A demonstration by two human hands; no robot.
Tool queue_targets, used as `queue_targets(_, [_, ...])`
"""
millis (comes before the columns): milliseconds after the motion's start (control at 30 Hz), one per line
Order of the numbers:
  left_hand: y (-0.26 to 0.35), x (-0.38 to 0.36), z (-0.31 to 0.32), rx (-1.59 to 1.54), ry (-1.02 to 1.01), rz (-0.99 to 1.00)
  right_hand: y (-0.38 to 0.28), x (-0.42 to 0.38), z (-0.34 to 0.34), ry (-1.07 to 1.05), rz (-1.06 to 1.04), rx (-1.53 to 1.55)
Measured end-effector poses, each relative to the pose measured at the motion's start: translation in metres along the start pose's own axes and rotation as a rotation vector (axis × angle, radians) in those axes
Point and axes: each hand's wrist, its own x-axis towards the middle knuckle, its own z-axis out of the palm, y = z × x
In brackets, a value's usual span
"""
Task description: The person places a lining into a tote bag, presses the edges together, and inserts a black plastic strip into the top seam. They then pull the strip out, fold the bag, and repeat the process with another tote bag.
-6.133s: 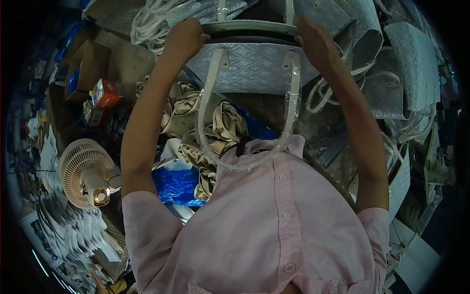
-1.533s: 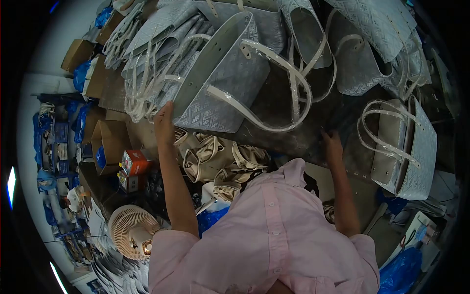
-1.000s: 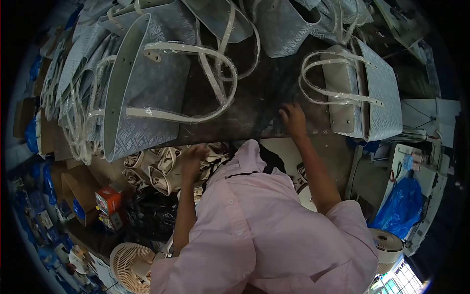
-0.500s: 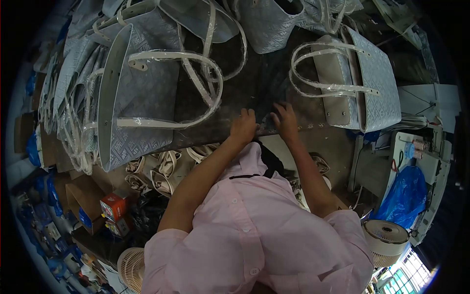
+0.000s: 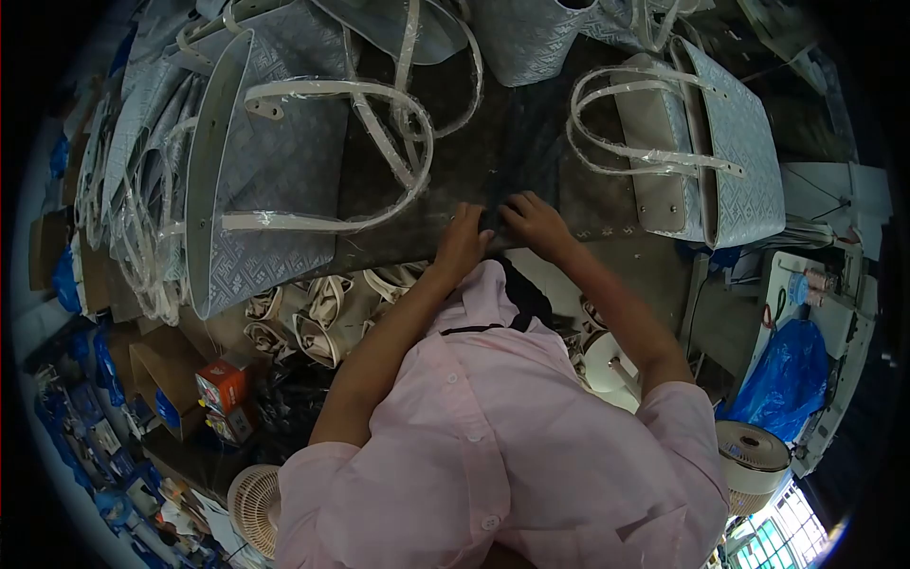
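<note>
My left hand [image 5: 463, 237] is at the near edge of the dark table [image 5: 455, 161], its fingers curled together. Close beside it, my right hand [image 5: 536, 226] has its fingers bent downward and closed. Something small and dark lies between the fingertips; I cannot make out what it is. A silvery-grey patterned tote bag [image 5: 275, 180] with plastic-wrapped cream handles [image 5: 332, 223] stands to the left of my hands. Another patterned tote bag [image 5: 739, 152] lies to the right, its handles pointing toward the middle.
More grey bags [image 5: 531, 43] stand at the back, and flat bag pieces [image 5: 142, 171] are stacked at left. Rolled beige pieces [image 5: 318, 318] sit below the table edge. A blue plastic bag [image 5: 787, 379] hangs at right near a fan [image 5: 754, 450]. An orange box [image 5: 223, 384] is lower left.
My right hand has moved left, closer to my left hand, and its fingers have drawn together. My left hand stays near the same spot. The view has shifted slightly.
</note>
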Motion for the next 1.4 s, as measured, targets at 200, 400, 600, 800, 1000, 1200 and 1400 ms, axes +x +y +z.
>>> queue_targets(200, [-0.002, -0.004, 0.003, -0.028, 0.000, -0.032, 0.021, 0.016, -0.006, -0.244, -0.276, -0.006])
queue_targets(400, [-0.001, -0.005, 0.010, 0.061, 0.024, -0.043, 0.019, 0.023, -0.024, -0.393, -0.356, 0.021])
queue_targets(600, [0.009, -0.011, 0.004, 0.074, 0.068, -0.041, 0.021, 0.035, -0.053, 0.057, 0.225, 0.099])
queue_targets(800, [0.014, -0.014, 0.007, 0.118, 0.054, -0.071, 0.038, 0.051, -0.151, 0.944, 0.682, 0.857])
queue_targets(1000, [0.034, -0.020, -0.044, -0.301, 0.187, -0.288, -0.012, 0.059, -0.184, 0.710, 0.607, 1.145])
queue_targets(1200, [0.084, -0.080, -0.148, -1.186, 0.528, -0.370, -0.048, 0.112, -0.149, 0.385, 0.345, 1.340])
queue_targets(1400, [0.112, -0.141, -0.191, -0.741, 0.653, -0.538, -0.111, 0.209, -0.149, 0.159, 0.047, 1.424])
